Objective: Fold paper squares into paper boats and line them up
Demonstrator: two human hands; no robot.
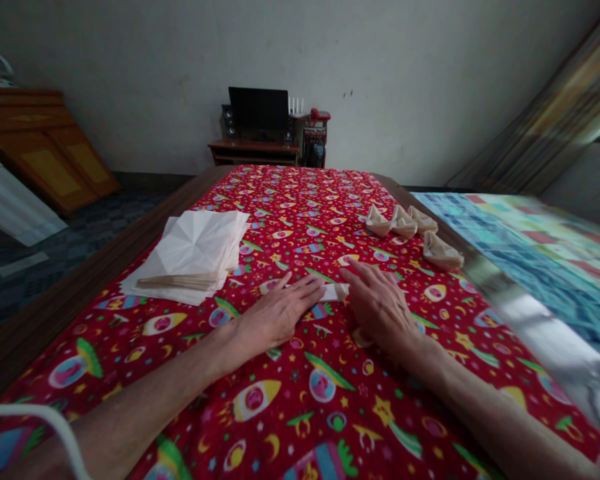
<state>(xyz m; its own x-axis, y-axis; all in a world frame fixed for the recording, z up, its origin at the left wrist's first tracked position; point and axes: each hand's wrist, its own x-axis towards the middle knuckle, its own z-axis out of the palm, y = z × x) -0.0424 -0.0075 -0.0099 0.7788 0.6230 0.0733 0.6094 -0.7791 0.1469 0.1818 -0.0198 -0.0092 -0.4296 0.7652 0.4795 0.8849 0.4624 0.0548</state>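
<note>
A narrow strip of folded white paper (pixel 334 292) lies on the red printed cloth, between my two hands. My left hand (pixel 283 310) rests flat, its fingertips over the strip's left end and its thumb apart. At the strip's right end is my right hand (pixel 383 303), palm down, with its fingers loosely stretched towards the left. Its thumb is mostly hidden. Left of my hands sits a stack of creased white paper sheets (pixel 195 240). Several folded paper pieces (pixel 404 222) with raised points stand at the right, one folded piece (pixel 443 252) nearer to me.
The red cloth (pixel 325 387) covers a long table with a dark wooden edge (pixel 180 200). Beyond its far end stand a monitor (pixel 259 109) and a red telephone (pixel 320 115). A bed (pixel 540 247) adjoins the right side. A white cable (pixel 55 417) curves at lower left.
</note>
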